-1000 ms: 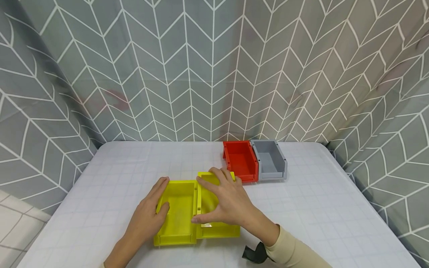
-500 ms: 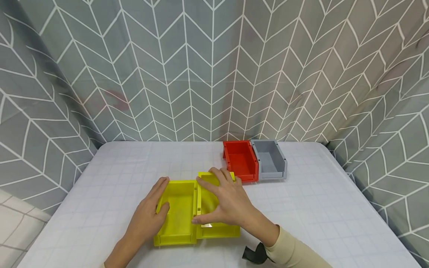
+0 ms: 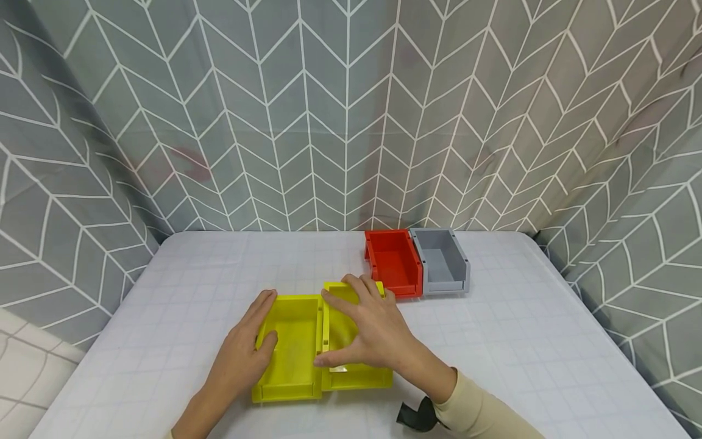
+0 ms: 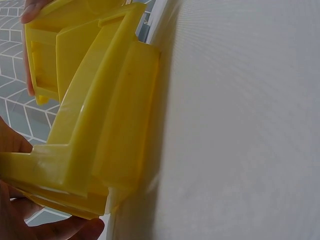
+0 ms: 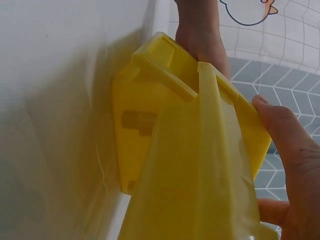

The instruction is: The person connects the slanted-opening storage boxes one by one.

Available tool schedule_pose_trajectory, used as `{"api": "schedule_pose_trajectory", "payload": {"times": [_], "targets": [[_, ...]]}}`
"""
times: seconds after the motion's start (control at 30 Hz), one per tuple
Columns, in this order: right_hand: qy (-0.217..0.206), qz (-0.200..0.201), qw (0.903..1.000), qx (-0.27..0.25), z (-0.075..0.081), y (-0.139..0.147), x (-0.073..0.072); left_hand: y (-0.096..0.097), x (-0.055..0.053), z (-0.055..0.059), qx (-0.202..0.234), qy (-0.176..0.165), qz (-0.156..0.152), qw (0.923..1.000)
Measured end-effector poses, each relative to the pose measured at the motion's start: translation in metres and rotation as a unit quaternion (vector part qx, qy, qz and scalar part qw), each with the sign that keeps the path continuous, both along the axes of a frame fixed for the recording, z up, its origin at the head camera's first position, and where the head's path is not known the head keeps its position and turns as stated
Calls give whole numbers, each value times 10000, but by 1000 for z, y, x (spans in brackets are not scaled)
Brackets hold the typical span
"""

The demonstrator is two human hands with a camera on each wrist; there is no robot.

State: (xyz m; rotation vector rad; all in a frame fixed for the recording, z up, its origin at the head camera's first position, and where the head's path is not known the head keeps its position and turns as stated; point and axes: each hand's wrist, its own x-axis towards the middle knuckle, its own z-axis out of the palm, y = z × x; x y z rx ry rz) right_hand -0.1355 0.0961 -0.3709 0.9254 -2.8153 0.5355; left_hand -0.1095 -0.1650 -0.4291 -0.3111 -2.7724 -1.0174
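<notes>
Two yellow storage bins stand side by side, long walls together, near the middle front of the table in the head view. The right yellow bin [image 3: 359, 381] sits slightly farther back than the left yellow bin [image 3: 296, 347]. My left hand [image 3: 237, 358] grips the outer wall of the left bin, thumb over the rim; in the left wrist view its fingers [image 4: 55, 229] curl round an end of the bin [image 4: 100, 115]. Spread across the right bin, my right hand [image 3: 378, 329] has its thumb at the shared wall and its fingers over the far right rim, hiding part of the inside.
Behind the yellow bins, a red bin [image 3: 393, 265] and a grey bin [image 3: 440, 263] stand together on the white-covered table [image 3: 526, 341]. Beside the right sleeve [image 3: 482, 405] is a black strip [image 3: 417, 416]. A patterned curtain [image 3: 307, 122] borders the table's back and sides.
</notes>
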Motion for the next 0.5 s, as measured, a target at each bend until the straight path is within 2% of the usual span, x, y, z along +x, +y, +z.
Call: {"api": "schedule_pose_trajectory", "payload": {"times": [0.5], "targets": [[40,11,10000,10,-1,0,1,0,0,0,10,1,-2,10000]]}}
